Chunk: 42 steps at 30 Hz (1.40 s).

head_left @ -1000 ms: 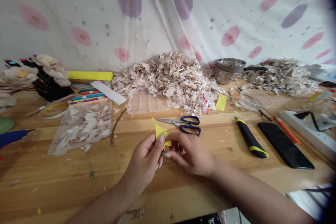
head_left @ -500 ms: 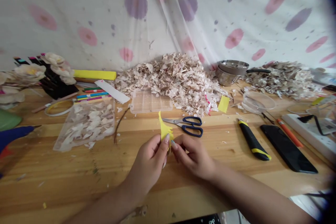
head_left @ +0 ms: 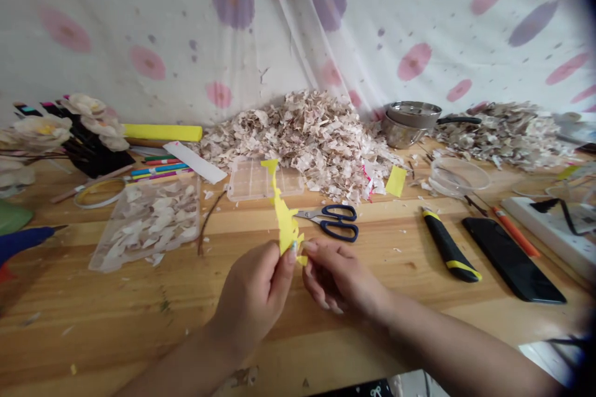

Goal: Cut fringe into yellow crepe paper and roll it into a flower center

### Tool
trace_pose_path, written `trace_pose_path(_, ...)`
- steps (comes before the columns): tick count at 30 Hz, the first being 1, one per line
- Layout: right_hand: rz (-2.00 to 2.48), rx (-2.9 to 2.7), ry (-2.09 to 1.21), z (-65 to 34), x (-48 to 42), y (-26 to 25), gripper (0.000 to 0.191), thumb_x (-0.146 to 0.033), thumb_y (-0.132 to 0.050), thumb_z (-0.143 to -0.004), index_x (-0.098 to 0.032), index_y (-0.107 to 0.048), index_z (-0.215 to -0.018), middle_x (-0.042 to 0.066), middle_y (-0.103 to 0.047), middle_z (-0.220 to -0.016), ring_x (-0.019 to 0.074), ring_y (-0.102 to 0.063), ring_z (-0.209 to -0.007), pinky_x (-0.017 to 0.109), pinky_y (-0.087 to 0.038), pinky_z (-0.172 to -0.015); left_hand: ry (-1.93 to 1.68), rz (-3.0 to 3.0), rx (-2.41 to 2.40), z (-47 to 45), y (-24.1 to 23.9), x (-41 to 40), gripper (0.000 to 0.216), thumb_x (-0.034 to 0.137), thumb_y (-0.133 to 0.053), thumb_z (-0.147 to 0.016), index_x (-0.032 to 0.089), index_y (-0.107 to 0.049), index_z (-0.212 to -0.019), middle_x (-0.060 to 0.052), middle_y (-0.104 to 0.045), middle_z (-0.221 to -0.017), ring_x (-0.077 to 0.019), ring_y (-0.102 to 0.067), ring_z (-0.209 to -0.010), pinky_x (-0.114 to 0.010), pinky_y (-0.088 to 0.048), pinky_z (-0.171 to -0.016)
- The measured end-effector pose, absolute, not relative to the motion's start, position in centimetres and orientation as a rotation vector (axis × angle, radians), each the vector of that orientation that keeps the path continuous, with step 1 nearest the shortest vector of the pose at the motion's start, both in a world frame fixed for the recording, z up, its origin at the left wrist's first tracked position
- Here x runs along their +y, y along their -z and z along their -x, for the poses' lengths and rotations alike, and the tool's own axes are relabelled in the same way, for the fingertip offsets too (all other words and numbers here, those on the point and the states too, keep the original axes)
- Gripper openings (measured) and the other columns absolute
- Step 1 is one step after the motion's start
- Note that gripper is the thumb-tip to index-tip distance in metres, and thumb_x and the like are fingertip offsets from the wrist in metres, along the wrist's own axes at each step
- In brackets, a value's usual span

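My left hand (head_left: 256, 288) pinches the lower part of a yellow paper strip (head_left: 284, 217) between thumb and fingers. The strip stands up from the grip, with a ragged, fringed right edge and a bent tip at the top. At its lower right, my right hand (head_left: 342, 279) has thumb and forefinger closed on a small fringe of the same strip, its other fingers curled below. Just beyond the hands, scissors (head_left: 333, 221) with dark blue handles lie on the wooden table, blades pointing left, partly behind the paper.
A large heap of pale flakes (head_left: 316, 142) lies at the back, beside metal bowls (head_left: 410, 124). At left are a flake-filled tray (head_left: 153, 217) and paper flowers (head_left: 86, 111). A utility knife (head_left: 449, 245), phone (head_left: 512, 260) and power strip (head_left: 554, 229) lie at right.
The yellow strip now rises higher above my left hand, showing more of its length and a bent tip. My right hand has shifted slightly right and turned, its fingers more visible.
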State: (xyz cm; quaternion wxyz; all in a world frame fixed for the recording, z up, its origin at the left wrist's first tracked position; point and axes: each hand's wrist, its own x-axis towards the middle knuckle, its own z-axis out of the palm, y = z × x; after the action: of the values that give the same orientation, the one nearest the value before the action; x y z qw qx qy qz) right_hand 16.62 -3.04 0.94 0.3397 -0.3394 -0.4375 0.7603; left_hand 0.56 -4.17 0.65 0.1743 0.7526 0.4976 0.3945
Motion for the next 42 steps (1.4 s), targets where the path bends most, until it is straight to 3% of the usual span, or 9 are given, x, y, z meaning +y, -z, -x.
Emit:
trace_pose_path(5,0.836,-2.051,-0.759,-17.7,-2.4,-0.5,0.024,-0.041,-0.051,-0.088,-0.017,-0.051,-0.089,0.002,-0.057,-0.068,0.0104,-0.049,-0.055,0.023,-0.038,-0.052,-1.014,-1.383,1.215,-1.0,-1.0,-4.3,0.032,0.045,-0.043,-0.091,0.019,-0.05,-0.073,0.006,-0.043,-0.053,-0.0086,-0.041,-0.046,-0.018,-0.032,-0.043)
trace_pose_path(9,0.736,-2.249,-0.415,-18.2,-1.8,-0.4,0.028,-0.042,-0.043,-0.093,-0.015,-0.053,-0.097,0.004,-0.06,-0.07,0.0127,-0.051,-0.059,0.024,-0.037,-0.054,-0.983,-1.216,1.136,-1.4,-1.3,-4.3,0.035,0.052,-0.049,-0.085,0.019,-0.052,-0.074,0.007,-0.041,-0.052,-0.0074,-0.037,-0.044,-0.017,-0.028,-0.04)
trace_pose_path(12,0.749,-2.192,-0.704,-17.8,-1.9,-0.2,0.036,-0.047,-0.039,-0.094,-0.016,-0.054,-0.084,0.004,-0.058,-0.067,0.0124,-0.051,-0.06,0.024,-0.039,-0.056,-0.958,-1.257,1.164,-1.4,-1.2,-4.3,0.037,0.052,-0.048,-0.086,0.019,-0.049,-0.069,0.007,-0.04,-0.05,-0.0078,-0.035,-0.043,-0.018,-0.027,-0.04)
trace_pose_path(15,0.84,-1.822,-1.438,-17.1,-2.1,0.1,0.047,-0.055,-0.035,-0.092,-0.017,-0.049,-0.07,0.0,-0.052,-0.058,0.0084,-0.047,-0.049,0.02,-0.038,-0.047,-0.949,-1.424,1.187,-1.2,-1.1,-4.2,0.036,0.048,-0.046,-0.088,0.02,-0.049,-0.067,0.006,-0.041,-0.05,-0.0096,-0.037,-0.045,-0.02,-0.03,-0.043)
trace_pose_path(19,0.89,-1.341,-1.915,-16.3,-2.2,0.3,0.045,-0.061,-0.053,-0.081,-0.017,-0.047,-0.071,-0.006,-0.049,-0.05,0.0047,-0.039,-0.036,0.015,-0.029,-0.034,-0.936,-1.554,1.242,-1.0,-0.7,-4.0,0.034,0.046,-0.043,-0.09,0.02,-0.049,-0.069,0.005,-0.042,-0.052,-0.0113,-0.039,-0.048,-0.021,-0.031,-0.045)
trace_pose_path(24,0.937,-1.383,-1.705,-16.3,-2.2,0.0,0.041,-0.056,-0.059,-0.079,-0.018,-0.045,-0.071,-0.007,-0.047,-0.051,0.0043,-0.038,-0.038,0.016,-0.03,-0.036,-0.937,-1.498,1.311,-0.9,0.0,-3.7,0.036,0.05,-0.043,-0.089,0.02,-0.048,-0.069,0.006,-0.041,-0.052,-0.0108,-0.038,-0.047,-0.021,-0.03,-0.045)
trace_pose_path(33,0.748,-1.996,-0.744,-18.0,-1.7,0.1,0.014,-0.031,-0.054,-0.089,-0.018,-0.058,-0.087,0.005,-0.064,-0.076,0.0132,-0.058,-0.069,0.026,-0.047,-0.064,-0.943,-1.262,1.212,-1.3,-0.8,-3.4,0.038,0.051,-0.046,-0.087,0.019,-0.048,-0.066,0.008,-0.039,-0.044,-0.0081,-0.035,-0.039,-0.019,-0.027,-0.04)
trace_pose_path(39,0.883,-1.226,-2.048,-17.0,-1.9,-0.3,0.056,-0.066,-0.033,-0.087,-0.014,-0.055,-0.081,-0.001,-0.059,-0.054,0.0065,-0.046,-0.034,0.014,-0.026,-0.027,-0.994,-1.534,1.335,-1.0,-0.7,-3.9,0.034,0.046,-0.044,-0.089,0.02,-0.051,-0.068,0.005,-0.044,-0.052,-0.0113,-0.039,-0.048,-0.022,-0.03,-0.046)
trace_pose_path(42,0.863,-0.999,-2.28,-16.8,-1.9,-0.7,0.047,-0.058,-0.046,-0.086,-0.013,-0.056,-0.078,-0.002,-0.059,-0.049,0.0044,-0.044,-0.029,0.012,-0.022,-0.025,-0.965,-1.722,1.366,-0.8,-0.6,-4.0,0.031,0.039,-0.042,-0.091,0.02,-0.049,-0.068,0.003,-0.05,-0.057,-0.0126,-0.044,-0.053,-0.023,-0.033,-0.051)
